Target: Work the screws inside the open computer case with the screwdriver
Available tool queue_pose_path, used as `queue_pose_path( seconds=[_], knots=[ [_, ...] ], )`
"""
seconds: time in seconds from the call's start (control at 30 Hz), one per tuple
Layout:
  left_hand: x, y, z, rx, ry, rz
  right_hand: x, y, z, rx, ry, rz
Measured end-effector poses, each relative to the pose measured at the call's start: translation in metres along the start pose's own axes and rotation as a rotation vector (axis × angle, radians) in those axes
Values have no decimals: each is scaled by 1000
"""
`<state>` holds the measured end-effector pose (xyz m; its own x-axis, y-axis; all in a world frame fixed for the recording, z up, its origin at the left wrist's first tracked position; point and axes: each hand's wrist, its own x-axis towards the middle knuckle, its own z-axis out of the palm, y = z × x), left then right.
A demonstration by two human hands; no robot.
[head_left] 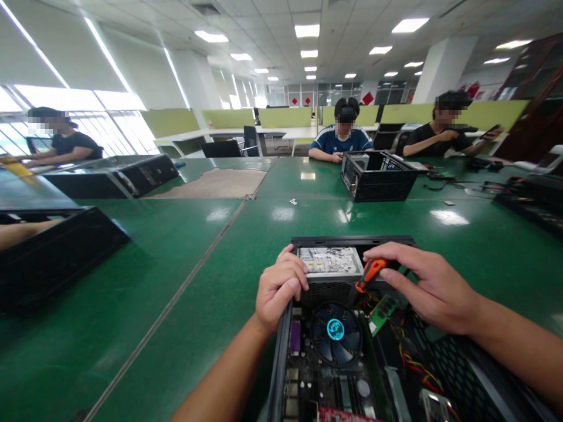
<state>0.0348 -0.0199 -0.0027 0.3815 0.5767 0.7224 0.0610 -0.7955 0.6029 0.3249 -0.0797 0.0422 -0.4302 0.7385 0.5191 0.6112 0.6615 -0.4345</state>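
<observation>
An open computer case (281, 357) lies in front of me with its inside facing up. My left hand (281, 287) is closed over its left far corner, fingers resting against the power supply (328, 259). My right hand (433, 287) pinches the handle of an orange and black screwdriver (372, 272) between thumb and fingers. The screwdriver slants down beside the power supply; its tip is hidden. Nearer to me sit a black CPU fan (336, 333) and a green memory stick (382, 315), with coloured cables (420, 369) to their right.
On the green table (185, 328) stand other computer cases, one ahead (378, 176) and one at the left (57, 252), where another person's arm reaches in. Three people sit around the table. Loose cables (457, 181) lie at the right. A small part (293, 201) rests ahead.
</observation>
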Motion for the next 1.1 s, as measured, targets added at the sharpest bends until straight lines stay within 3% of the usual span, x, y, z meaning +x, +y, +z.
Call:
queue_pose_path(
  seconds=[0.87,1.1],
  knots=[
    [0,-1,1,-10,6,-10,8,-2,-1,-19,-45,45],
    [-1,-1,2,-26,13,6,25,-35,-7,54,-157,-64]
  ],
)
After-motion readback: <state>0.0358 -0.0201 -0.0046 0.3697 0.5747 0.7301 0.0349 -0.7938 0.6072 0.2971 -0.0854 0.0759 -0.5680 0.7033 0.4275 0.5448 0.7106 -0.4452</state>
